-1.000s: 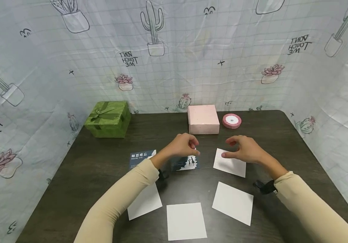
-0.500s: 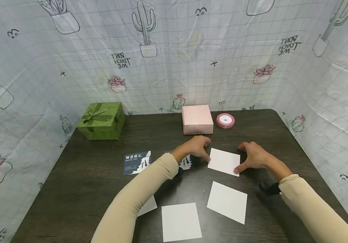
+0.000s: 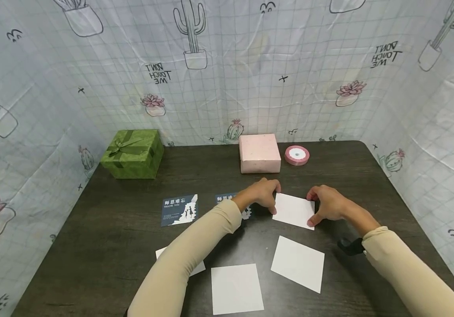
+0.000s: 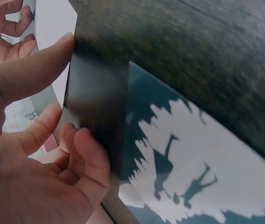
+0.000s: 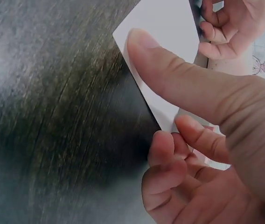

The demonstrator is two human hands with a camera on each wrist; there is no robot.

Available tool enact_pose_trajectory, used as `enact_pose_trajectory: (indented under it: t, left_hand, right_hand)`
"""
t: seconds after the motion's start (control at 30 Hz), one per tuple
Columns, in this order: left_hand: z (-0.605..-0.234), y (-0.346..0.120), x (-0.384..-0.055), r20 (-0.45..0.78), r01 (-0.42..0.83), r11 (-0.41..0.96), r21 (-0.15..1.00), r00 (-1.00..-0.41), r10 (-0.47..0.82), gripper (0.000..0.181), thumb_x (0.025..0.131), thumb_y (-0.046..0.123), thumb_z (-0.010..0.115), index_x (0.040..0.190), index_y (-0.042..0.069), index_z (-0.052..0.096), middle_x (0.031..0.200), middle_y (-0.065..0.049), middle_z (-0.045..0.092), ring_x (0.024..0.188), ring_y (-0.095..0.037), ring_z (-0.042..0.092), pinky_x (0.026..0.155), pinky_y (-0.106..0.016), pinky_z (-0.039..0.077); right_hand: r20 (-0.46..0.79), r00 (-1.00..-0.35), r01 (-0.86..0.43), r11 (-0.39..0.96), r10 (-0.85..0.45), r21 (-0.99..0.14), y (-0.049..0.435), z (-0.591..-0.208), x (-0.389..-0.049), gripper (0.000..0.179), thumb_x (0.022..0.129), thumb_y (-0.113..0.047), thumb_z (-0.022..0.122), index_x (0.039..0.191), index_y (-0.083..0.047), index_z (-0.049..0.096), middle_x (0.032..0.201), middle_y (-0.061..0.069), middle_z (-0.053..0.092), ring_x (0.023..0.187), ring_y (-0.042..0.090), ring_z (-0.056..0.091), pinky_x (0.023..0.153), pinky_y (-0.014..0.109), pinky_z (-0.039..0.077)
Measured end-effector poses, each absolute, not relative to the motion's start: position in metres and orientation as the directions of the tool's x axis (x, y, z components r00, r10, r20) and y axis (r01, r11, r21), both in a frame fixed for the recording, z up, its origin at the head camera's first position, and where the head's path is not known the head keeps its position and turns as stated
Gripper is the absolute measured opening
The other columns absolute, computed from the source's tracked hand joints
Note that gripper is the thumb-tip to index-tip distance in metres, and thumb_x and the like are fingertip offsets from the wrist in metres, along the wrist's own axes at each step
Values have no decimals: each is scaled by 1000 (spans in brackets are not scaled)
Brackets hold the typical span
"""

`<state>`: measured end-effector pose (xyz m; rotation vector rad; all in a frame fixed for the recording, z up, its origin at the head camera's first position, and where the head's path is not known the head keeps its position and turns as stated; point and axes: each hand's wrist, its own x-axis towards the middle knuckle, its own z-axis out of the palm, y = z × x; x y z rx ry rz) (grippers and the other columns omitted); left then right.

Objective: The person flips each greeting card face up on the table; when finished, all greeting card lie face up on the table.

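Note:
A white card [image 3: 293,211] lies right of centre on the dark table, and both hands are on it. At its left end my left hand [image 3: 261,193] has the thumb at the near corner and the index finger at the far corner. My right hand [image 3: 327,204] holds the right end the same way, its thumb [image 5: 142,46] lying on the card face in the right wrist view. Under my left wrist sits a blue printed card [image 4: 184,158], partly hidden by the arm. Another blue THANK YOU card [image 3: 179,210] lies farther left.
Nearer me lie white cards, one at centre [image 3: 237,289], one at right [image 3: 298,264] and one at left [image 3: 198,267] mostly under my left sleeve. Behind stand a green gift box [image 3: 133,154], a pink box [image 3: 260,154] and a pink ribbon roll [image 3: 297,155].
My left hand has moved right from the blue card to the white card's left end. My right hand has shifted from above the white card to its right end.

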<state>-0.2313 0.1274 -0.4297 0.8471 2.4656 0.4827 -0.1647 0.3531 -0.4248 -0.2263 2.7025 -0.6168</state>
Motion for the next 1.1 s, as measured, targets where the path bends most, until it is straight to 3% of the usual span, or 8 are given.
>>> enact_pose_trajectory:
  t: [0.17,0.27,0.43,0.6,0.77,0.83,0.93,1.1]
  left_hand:
    - [-428,128,-225,-313,436,746,504,-713,628,61,73,17,89,122,15,53,117,-7,55,97,-14,50,77,-27,46]
    - [-429,125,-221,-309,358,728,585,-731,608,63,75,14,88,126,10,51,102,-6,65,82,-11,57,71,-24,49]
    - [-431,117,-215,-439,-63,551,832,-681,586,24,87,9,76,101,-7,63,70,-12,70,52,-13,63,50,-22,52]
    - [-436,115,-207,-503,-350,363,864,-646,574,13,92,2,68,80,-3,65,79,-18,73,61,-18,72,55,-22,56]
    - [-438,114,-201,-494,-400,290,869,-683,539,13,90,-2,67,79,0,59,84,-23,73,73,-28,75,59,-26,59]
    - [-438,114,-199,-486,-398,279,874,-693,532,13,90,-4,65,80,-1,57,84,-24,73,77,-32,75,60,-27,59]
    - [-437,115,-198,-477,-394,269,879,-709,519,4,94,-3,59,91,-5,59,87,-25,73,85,-36,74,65,-30,60]
    - [-427,113,-199,-373,-334,172,927,-772,515,30,105,13,46,111,-12,61,94,-26,72,85,-37,74,80,-43,59]
  right_hand:
    - [-296,-926,-73,882,-233,-465,351,-424,-161,78,54,-32,99,111,1,57,108,19,57,92,30,54,81,46,49]
    - [-253,-938,-88,870,-236,-484,351,-425,-158,77,54,-28,99,111,1,55,106,17,54,84,25,52,72,38,47]
    - [-146,-958,-147,862,-245,-486,352,-424,-153,79,55,-23,99,114,2,53,104,18,52,76,22,52,64,34,46]
    - [-149,-977,-65,879,-152,-473,358,-423,-142,88,65,-33,94,125,10,47,107,24,58,86,33,60,71,46,52]
    - [-332,-937,136,760,-111,-636,364,-423,-131,57,94,-42,68,118,9,58,79,7,68,65,16,62,57,34,53]
    - [-405,-905,226,660,-129,-716,364,-424,-129,53,101,-44,55,113,7,62,79,5,70,65,15,64,56,29,53]
    - [-465,-871,319,535,-160,-782,367,-423,-128,67,104,-53,38,118,10,57,92,8,74,75,16,70,62,29,56]
    - [-420,-897,317,468,-134,-825,372,-410,-130,91,99,-68,23,134,12,48,110,10,73,87,15,72,69,33,57]
